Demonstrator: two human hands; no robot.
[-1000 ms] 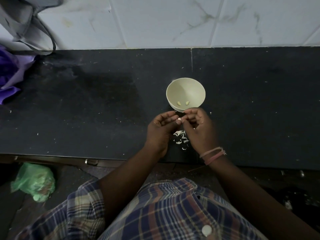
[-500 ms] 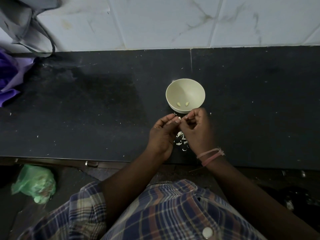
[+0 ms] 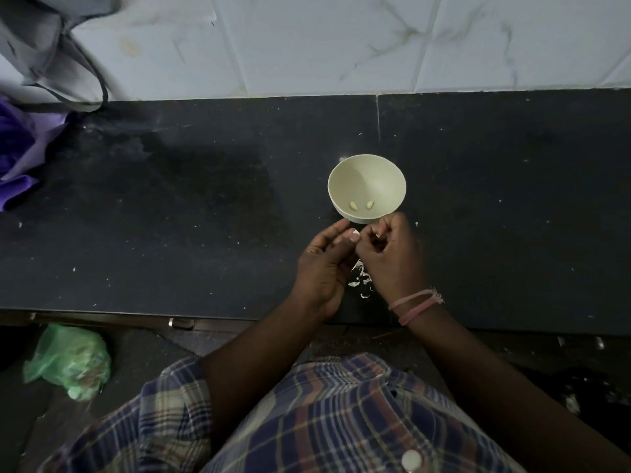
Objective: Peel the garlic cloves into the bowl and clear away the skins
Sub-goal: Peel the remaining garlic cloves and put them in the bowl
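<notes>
Currently both hands work close together just in front of the bowl (image 3: pixel 367 172). The left hand (image 3: pixel 322 264) has thumb and fingers curled inward, pinching a small pale item, probably the garlic clove (image 3: pixel 355 232), at its fingertips. The right hand (image 3: pixel 392 254) is curled too, fingertips meeting the left's at the clove; a pale fleck shows at its fingers, likely skin. The clove's long axis cannot be read: too small and mostly covered.

The bowl sits directly beyond the hands on the dark counter (image 3: pixel 170 216), its near rim almost touching the right knuckles. Two peeled cloves (image 3: pixel 361 205) lie at its bottom. Both hands are about equally near; the right is slightly closer to the rim.

A scatter of skins (image 3: pixel 360 279) lies on the counter under and between the wrists, nearer the person than the bowl.

Judgement: peeling in progress; the drop needs only a short forward reach over the near rim.
</notes>
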